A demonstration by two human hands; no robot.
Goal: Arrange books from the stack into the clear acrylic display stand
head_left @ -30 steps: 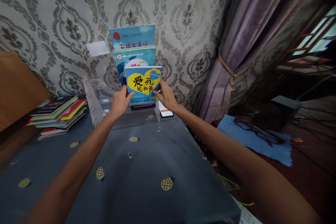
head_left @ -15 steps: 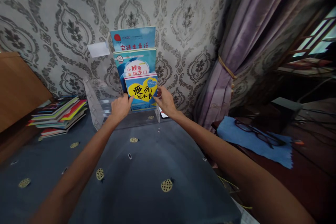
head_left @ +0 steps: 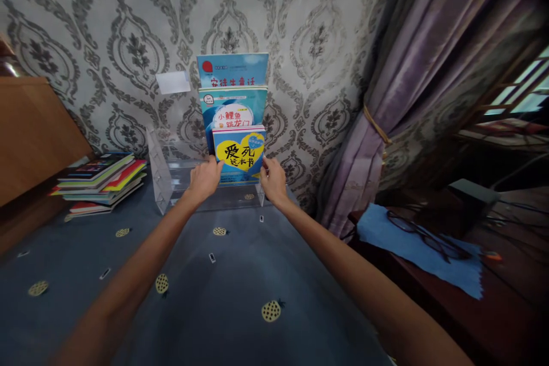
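A blue book with a yellow heart (head_left: 239, 152) stands upright in the front tier of a clear acrylic rack (head_left: 160, 180). My left hand (head_left: 205, 178) grips its lower left edge and my right hand (head_left: 271, 179) grips its lower right edge. Behind it stand two more blue books, one with a white oval (head_left: 234, 110) and a taller one at the back (head_left: 233, 70). The rack's left half holds nothing that I can see.
A stack of colourful books (head_left: 100, 180) lies at the left on the blue cloth with pineapple prints (head_left: 223, 291). A wooden board (head_left: 30, 137) leans far left. At the right, glasses (head_left: 422, 234) rest on a blue cloth beside a purple curtain (head_left: 407, 80).
The yellow-heart book has gone down into the rack's front tier, with both hands following it lower. The view has shifted slightly, and the phone seen beside the rack is now hidden.
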